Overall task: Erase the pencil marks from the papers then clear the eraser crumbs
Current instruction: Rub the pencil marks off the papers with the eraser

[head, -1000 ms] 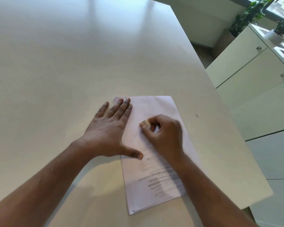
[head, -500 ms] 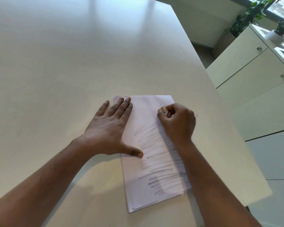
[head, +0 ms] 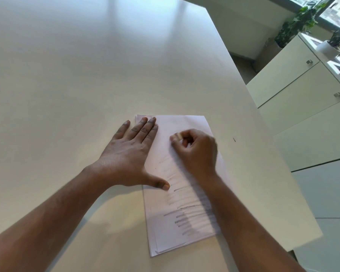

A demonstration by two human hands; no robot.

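A thin stack of white papers [head: 185, 228] lies on the table near its right front edge. Grey pencil strokes [head: 186, 216] run across the lower half of the top sheet; fainter strokes show higher up. My left hand [head: 132, 156] lies flat with straight fingers on the stack's left edge, thumb spread onto the paper. My right hand [head: 196, 150] is curled over the upper middle of the sheet and pinches a small pale eraser [head: 178, 136] against the paper; most of the eraser is hidden by the fingers.
The wide pale table [head: 86, 75] stretches away to the left and back. Its right edge runs close beside the papers. A tiny dark speck [head: 234, 139] lies on the table right of the stack. Pale cabinets [head: 302, 99] and potted plants [head: 294, 26] stand beyond that edge.
My right hand, pinching the eraser, slid right and up across the sheet, then came back left to the upper middle. The upper strokes look fainter now. The left hand stayed put.
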